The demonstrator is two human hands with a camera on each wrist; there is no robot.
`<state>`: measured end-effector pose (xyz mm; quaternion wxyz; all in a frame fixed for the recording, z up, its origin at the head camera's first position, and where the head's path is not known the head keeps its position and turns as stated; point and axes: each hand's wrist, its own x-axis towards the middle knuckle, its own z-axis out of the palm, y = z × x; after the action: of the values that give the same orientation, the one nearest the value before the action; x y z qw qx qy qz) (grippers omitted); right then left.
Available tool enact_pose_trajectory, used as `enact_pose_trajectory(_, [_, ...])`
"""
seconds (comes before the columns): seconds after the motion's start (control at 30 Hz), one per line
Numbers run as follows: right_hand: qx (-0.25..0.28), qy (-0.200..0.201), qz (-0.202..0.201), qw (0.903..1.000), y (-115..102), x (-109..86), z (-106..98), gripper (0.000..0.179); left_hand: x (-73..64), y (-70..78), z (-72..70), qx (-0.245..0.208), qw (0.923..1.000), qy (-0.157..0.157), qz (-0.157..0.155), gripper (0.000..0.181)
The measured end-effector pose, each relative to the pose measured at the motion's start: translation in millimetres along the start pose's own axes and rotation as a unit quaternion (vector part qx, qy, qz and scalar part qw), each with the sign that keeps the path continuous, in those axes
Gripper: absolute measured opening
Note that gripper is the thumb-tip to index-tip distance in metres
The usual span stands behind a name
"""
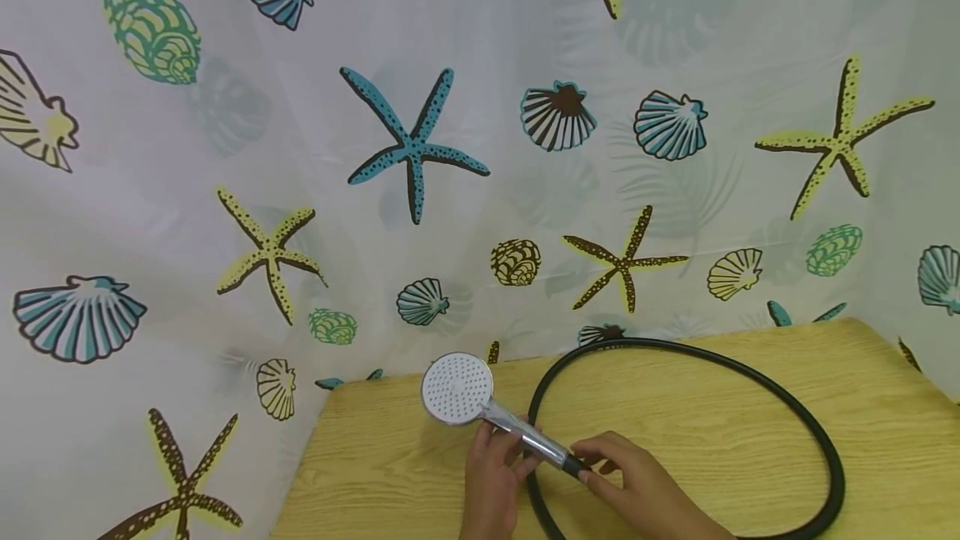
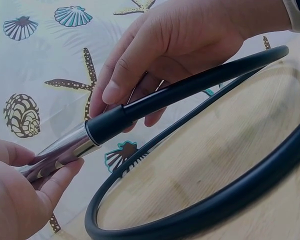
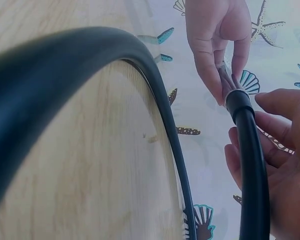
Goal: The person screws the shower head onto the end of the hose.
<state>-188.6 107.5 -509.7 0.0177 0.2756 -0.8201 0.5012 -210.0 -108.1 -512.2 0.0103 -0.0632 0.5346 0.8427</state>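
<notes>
A chrome hand shower head with a round white nozzle face is held up above the wooden table. My left hand grips its chrome handle, thumb and fingers on opposite sides. A black shower hose meets the handle's lower end at a smooth black collar. My right hand is at this collar, its thumb beside it and its fingers curled behind the hose, as the right wrist view shows. Whether the thumb presses on the collar is hard to tell. The joint inside the collar is hidden.
The hose spreads in a wide loop over the light wooden table. Behind and beside the table hangs a white curtain printed with shells and starfish. A watch or band circles my right wrist.
</notes>
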Motion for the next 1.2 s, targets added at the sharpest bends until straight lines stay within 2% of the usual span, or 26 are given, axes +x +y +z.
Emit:
enact_pose_trajectory(0.2, [-0.014, 0.017, -0.019, 0.9996, -2.0, -0.7, 0.2, 0.028, 1.2, -1.8, -1.7, 0.017, 0.9998, -0.004, -0.001, 0.061])
enact_pose_trajectory(0.57, [-0.015, 0.036, -0.037, 0.9986, -7.0, 0.1, 0.7, 0.025, 2.1, -3.8, -1.3, 0.024, 0.9996, 0.011, 0.003, 0.063])
enact_pose_trajectory(0.87, [-0.017, 0.032, -0.048, 0.9982, -2.8, 0.2, 1.9, 0.027, 1.1, -2.9, -1.0, 0.037, 0.9991, 0.019, 0.005, 0.058])
enact_pose_trajectory(1.2, [-0.002, 0.028, -0.065, 0.9975, -1.7, 0.2, 1.9, 0.023, 1.3, -2.8, -1.9, 0.044, 0.9988, 0.020, 0.002, 0.064])
